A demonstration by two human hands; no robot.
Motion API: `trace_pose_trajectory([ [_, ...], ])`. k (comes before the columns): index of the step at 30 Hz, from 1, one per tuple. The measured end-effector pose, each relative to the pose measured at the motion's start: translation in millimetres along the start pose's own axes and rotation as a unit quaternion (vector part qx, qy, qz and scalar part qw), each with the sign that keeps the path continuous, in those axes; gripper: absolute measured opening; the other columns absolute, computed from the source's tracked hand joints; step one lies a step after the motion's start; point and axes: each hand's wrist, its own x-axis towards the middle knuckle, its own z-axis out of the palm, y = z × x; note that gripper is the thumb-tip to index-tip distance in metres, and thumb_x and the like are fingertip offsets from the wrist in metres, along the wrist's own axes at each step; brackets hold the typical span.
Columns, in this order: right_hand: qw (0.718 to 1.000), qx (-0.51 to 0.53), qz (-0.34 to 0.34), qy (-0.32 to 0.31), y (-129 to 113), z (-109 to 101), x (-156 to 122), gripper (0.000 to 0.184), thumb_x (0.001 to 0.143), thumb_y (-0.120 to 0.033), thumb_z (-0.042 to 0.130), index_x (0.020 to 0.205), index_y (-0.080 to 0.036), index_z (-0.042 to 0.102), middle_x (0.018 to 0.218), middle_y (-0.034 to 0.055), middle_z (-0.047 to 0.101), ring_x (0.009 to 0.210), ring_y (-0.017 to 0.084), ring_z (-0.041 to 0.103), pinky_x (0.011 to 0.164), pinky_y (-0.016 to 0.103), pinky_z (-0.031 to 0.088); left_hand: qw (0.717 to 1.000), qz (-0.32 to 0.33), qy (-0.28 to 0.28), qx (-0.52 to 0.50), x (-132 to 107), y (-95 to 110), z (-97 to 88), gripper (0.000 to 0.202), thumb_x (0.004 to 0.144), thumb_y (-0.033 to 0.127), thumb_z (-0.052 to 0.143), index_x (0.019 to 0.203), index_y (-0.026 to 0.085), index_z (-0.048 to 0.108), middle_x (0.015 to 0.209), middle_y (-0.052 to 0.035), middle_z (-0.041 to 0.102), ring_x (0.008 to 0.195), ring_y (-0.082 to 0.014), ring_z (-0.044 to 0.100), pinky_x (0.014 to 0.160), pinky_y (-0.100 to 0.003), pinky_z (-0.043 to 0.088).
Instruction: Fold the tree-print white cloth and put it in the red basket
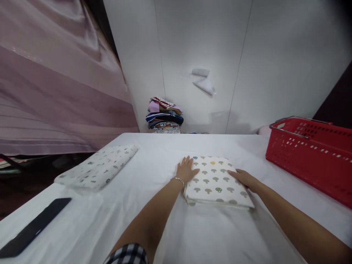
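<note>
A white cloth-covered counter [154, 154] carries a red plastic basket [310, 157] at its right edge and a folded white cloth with grey mushroom print [214, 181] near the middle. The left hand [186, 169] lies open and flat on that cloth's left edge; the right hand [244, 178] rests open on its right edge. A thin silver bracelet [178, 179] circles the left wrist.

We note: folded mushroom-print cloth [217, 180] soft, matt; table cover [165, 154] matt white fabric; basket [310, 154] glossy red plastic, metal handles; curtain [55, 84] satiny sheen.
</note>
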Motion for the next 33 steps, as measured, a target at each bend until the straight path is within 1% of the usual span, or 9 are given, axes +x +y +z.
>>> trace_pose_trajectory([
  [5,0.994,0.076,0.076,-0.015,12.2,-0.4,-36.3,0.093,0.073,-0.073,0.053,0.146,-0.019,0.034,0.143,0.0167,0.044,0.114,0.031,0.058,0.083,0.042,0.054,0.993,-0.088,0.017,-0.075,-38.0,6.9,4.2,0.07,0.084,0.05,0.046,0.143,0.016,0.031,0.155,-0.0131,0.025,0.136,-0.0279,0.035,0.109,-0.037,0.031],
  [8,0.997,0.048,0.054,0.006,15.0,1.8,-46.1,0.094,0.072,-0.075,0.052,0.145,-0.019,0.036,0.147,0.0152,0.039,0.125,0.033,0.049,0.096,0.044,0.048,0.989,-0.101,0.025,-0.105,-63.3,8.4,10.6,0.072,0.083,0.052,0.048,0.142,0.015,0.032,0.151,-0.0142,0.033,0.135,-0.0278,0.038,0.107,-0.034,0.033],
  [11,0.999,0.026,0.035,0.033,11.7,6.9,-50.5,0.089,0.074,-0.069,0.055,0.144,-0.018,0.038,0.146,0.0137,0.04,0.13,0.032,0.044,0.106,0.045,0.039,0.989,-0.104,0.033,-0.102,-81.6,8.7,16.0,0.07,0.084,0.049,0.047,0.143,0.015,0.031,0.152,-0.0145,0.03,0.135,-0.0283,0.036,0.107,-0.035,0.034],
  [15,0.999,0.023,0.022,0.036,6.7,14.9,-59.2,0.084,0.077,-0.06,0.058,0.145,-0.016,0.036,0.144,0.0129,0.043,0.129,0.031,0.045,0.108,0.042,0.037,0.992,-0.091,0.048,-0.078,-89.8,5.2,19.5,0.067,0.086,0.045,0.045,0.143,0.013,0.03,0.154,-0.0137,0.026,0.14,-0.0279,0.028,0.11,-0.037,0.03],
  [18,0.998,0.038,0.012,0.041,8.6,18.8,-69.9,0.083,0.078,-0.062,0.056,0.145,-0.017,0.035,0.143,0.0127,0.045,0.127,0.029,0.048,0.106,0.04,0.04,0.993,-0.073,0.048,-0.084,-88.7,0.8,18.3,0.067,0.085,0.047,0.048,0.141,0.015,0.034,0.154,-0.0122,0.028,0.139,-0.0271,0.028,0.109,-0.036,0.031],
  [24,0.996,0.006,0.053,0.065,12.5,18.9,-92.6,0.092,0.08,-0.069,0.045,0.15,-0.013,0.025,0.146,0.0162,0.04,0.13,0.029,0.044,0.108,0.039,0.038,0.98,-0.132,0.065,-0.133,-95.9,2.9,15.6,0.061,0.086,0.053,0.042,0.135,0.016,0.039,0.137,-0.0158,0.051,0.124,-0.0277,0.048,0.1,-0.038,0.04],
  [26,0.996,0.015,0.063,0.062,11.8,18.8,-99.6,0.092,0.079,-0.07,0.047,0.15,-0.017,0.026,0.148,0.015,0.037,0.13,0.032,0.044,0.102,0.043,0.044,0.975,-0.156,0.064,-0.147,-100.2,5.3,15.0,0.059,0.087,0.053,0.04,0.132,0.015,0.041,0.132,-0.0167,0.054,0.119,-0.0274,0.053,0.096,-0.036,0.042],
  [29,0.993,0.069,0.093,0.039,11.8,20.8,-106.4,0.098,0.074,-0.072,0.052,0.152,-0.022,0.019,0.151,0.015,0.031,0.117,0.035,0.055,0.075,0.044,0.058,0.973,-0.172,0.059,-0.145,-103.4,9.4,14.0,0.057,0.087,0.05,0.043,0.13,0.014,0.04,0.133,-0.0176,0.054,0.12,-0.0276,0.053,0.095,-0.035,0.042],
  [33,0.989,0.115,0.086,0.022,12.4,25.2,-108.3,0.099,0.073,-0.067,0.057,0.152,-0.025,0.015,0.153,0.0119,0.027,0.11,0.032,0.059,0.059,0.036,0.06,0.974,-0.182,0.049,-0.123,-101.9,16.2,14.1,0.057,0.086,0.042,0.047,0.134,0.014,0.035,0.136,-0.0177,0.051,0.12,-0.0277,0.054,0.095,-0.035,0.043],
])
